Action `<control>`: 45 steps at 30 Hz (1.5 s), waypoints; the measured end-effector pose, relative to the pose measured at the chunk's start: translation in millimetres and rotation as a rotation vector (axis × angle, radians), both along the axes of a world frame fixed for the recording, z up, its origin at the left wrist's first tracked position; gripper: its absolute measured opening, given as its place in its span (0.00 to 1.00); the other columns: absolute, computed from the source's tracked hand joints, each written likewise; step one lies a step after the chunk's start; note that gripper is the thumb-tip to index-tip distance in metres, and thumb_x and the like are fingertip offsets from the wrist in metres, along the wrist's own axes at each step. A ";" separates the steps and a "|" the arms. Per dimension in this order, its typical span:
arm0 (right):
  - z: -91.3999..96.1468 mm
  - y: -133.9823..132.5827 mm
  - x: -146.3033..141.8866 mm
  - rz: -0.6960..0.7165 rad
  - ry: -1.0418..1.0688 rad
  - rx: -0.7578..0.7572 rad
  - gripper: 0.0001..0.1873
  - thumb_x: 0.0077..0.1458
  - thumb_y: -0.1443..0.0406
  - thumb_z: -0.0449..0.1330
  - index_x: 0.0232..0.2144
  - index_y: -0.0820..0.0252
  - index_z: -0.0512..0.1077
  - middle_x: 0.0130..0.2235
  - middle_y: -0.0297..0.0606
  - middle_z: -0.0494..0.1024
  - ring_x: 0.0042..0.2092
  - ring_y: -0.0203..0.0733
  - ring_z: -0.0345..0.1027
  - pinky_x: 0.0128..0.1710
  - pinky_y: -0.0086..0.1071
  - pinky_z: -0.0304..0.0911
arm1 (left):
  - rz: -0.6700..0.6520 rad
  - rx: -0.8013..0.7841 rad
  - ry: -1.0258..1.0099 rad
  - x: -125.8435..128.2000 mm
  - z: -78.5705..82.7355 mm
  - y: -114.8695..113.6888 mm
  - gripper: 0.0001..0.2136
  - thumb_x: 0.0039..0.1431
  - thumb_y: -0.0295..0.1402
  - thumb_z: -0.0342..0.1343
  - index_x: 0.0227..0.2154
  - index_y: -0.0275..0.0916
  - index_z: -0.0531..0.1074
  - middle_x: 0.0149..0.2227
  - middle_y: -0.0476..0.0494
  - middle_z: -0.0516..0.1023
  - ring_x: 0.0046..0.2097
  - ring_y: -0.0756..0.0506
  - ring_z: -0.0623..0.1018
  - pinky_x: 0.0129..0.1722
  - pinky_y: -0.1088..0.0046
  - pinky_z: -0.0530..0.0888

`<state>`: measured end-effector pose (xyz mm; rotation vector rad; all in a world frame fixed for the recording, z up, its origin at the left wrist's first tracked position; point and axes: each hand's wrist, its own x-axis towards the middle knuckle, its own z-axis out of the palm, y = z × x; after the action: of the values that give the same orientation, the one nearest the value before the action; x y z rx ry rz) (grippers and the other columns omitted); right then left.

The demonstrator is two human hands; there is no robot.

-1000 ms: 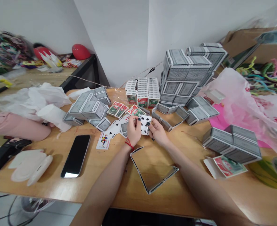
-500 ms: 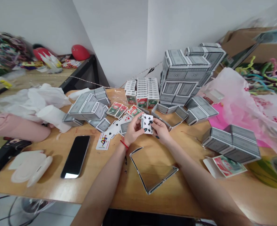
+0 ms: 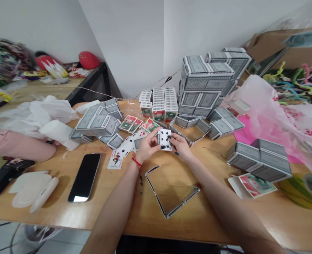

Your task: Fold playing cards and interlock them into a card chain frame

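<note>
Between my two hands is a six of spades playing card [image 3: 165,138], its face toward me. My left hand [image 3: 147,146] pinches its left side, thumb across the lower edge. My right hand [image 3: 181,145] grips the right edge with thumb and fingers. A strip of patterned card back shows along the left side; whether it is folded or a second card, I cannot tell. Loose playing cards [image 3: 124,145] lie left of my left hand, a joker [image 3: 115,159] nearest me. Below my hands sits an angular frame of joined cards [image 3: 159,197], one side gapped.
Grey-patterned card blocks [image 3: 209,81] are stacked high behind right, with more blocks [image 3: 97,118] at left. Card boxes [image 3: 159,104] stand in rows at the back. A phone [image 3: 84,178], yellow tape roll [image 3: 305,190] and opened card box [image 3: 253,185] lie on the table.
The view has shifted very slightly. Both hands keep the same hold on the card, and my left wrist sits a little farther left.
</note>
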<state>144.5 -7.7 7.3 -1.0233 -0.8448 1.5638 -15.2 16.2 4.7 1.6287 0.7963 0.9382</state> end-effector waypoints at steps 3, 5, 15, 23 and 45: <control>1.2 -0.3 -0.5 -0.005 -0.001 0.001 0.18 0.44 0.58 0.59 0.37 0.63 0.67 0.14 0.22 0.59 0.11 0.24 0.42 0.10 0.21 0.36 | -0.006 -0.050 -0.026 -1.9 -0.6 1.3 0.35 0.44 0.38 0.60 0.56 0.36 0.54 0.20 0.56 0.61 0.23 0.55 0.63 0.24 0.80 0.61; 1.1 -0.5 -0.6 -0.005 0.006 0.001 0.19 0.44 0.57 0.59 0.37 0.63 0.67 0.14 0.22 0.59 0.11 0.24 0.42 0.10 0.21 0.36 | -0.006 -0.076 -0.041 -2.2 -1.0 1.5 0.36 0.44 0.37 0.60 0.56 0.36 0.53 0.20 0.56 0.61 0.23 0.55 0.63 0.24 0.80 0.61; -2.8 0.3 -0.5 -0.006 -0.004 0.016 0.19 0.44 0.56 0.60 0.37 0.63 0.67 0.15 0.23 0.59 0.12 0.23 0.42 0.11 0.22 0.36 | 0.001 -0.156 -0.094 -2.5 -1.4 1.0 0.37 0.42 0.34 0.62 0.56 0.34 0.53 0.20 0.56 0.62 0.24 0.56 0.63 0.26 0.81 0.61; -4.6 0.3 -1.3 -0.013 0.006 0.037 0.20 0.44 0.56 0.60 0.37 0.63 0.66 0.15 0.23 0.59 0.13 0.24 0.43 0.11 0.22 0.36 | 0.000 -0.178 -0.107 -1.9 0.0 1.0 0.38 0.41 0.34 0.63 0.56 0.34 0.54 0.20 0.57 0.63 0.24 0.56 0.64 0.26 0.81 0.61; -7.4 -0.4 -1.8 -0.017 -0.024 0.047 0.22 0.43 0.54 0.60 0.37 0.63 0.67 0.16 0.24 0.60 0.14 0.25 0.43 0.12 0.23 0.37 | 0.013 -0.218 -0.118 -1.0 2.3 0.9 0.38 0.37 0.32 0.65 0.54 0.34 0.56 0.20 0.57 0.61 0.23 0.57 0.62 0.25 0.82 0.60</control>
<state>142.7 -8.1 -0.1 -1.0151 -0.8835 1.5137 -16.2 17.2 7.0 1.3689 0.7996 0.9148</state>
